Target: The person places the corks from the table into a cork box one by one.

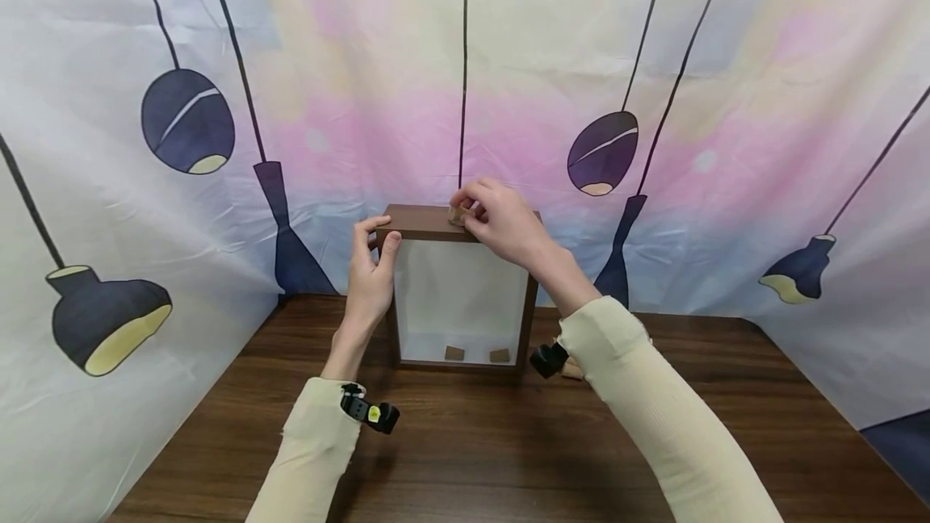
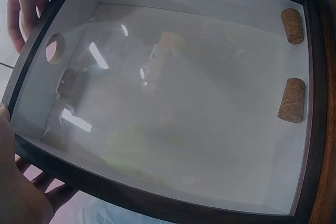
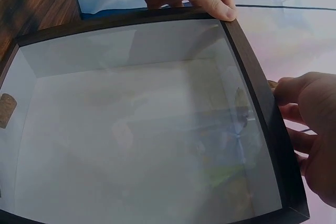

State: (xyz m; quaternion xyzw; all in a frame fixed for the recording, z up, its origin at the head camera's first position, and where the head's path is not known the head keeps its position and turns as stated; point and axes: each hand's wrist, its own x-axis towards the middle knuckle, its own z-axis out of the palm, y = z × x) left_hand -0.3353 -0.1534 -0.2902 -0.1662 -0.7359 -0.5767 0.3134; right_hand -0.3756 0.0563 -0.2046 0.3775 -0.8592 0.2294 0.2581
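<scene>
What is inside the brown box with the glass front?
Two corks lie on the bottom of the box, behind the glass. The inner walls are white. The right hand holds another cork at the top; the hole there is hidden in the head view.

The head view looks forward and slightly down from behind both forearms, taking in the dark brown wooden glass-fronted box point(image 1: 459, 297) at frame centre, upright on the dark wooden table point(image 1: 465, 458) before a lamp-printed cloth backdrop point(image 1: 726, 63). Both wrist views sit very near, facing the same box's glass pane point(image 2: 173, 103) point(image 3: 136, 140), which fills each frame; all three share it.
</scene>
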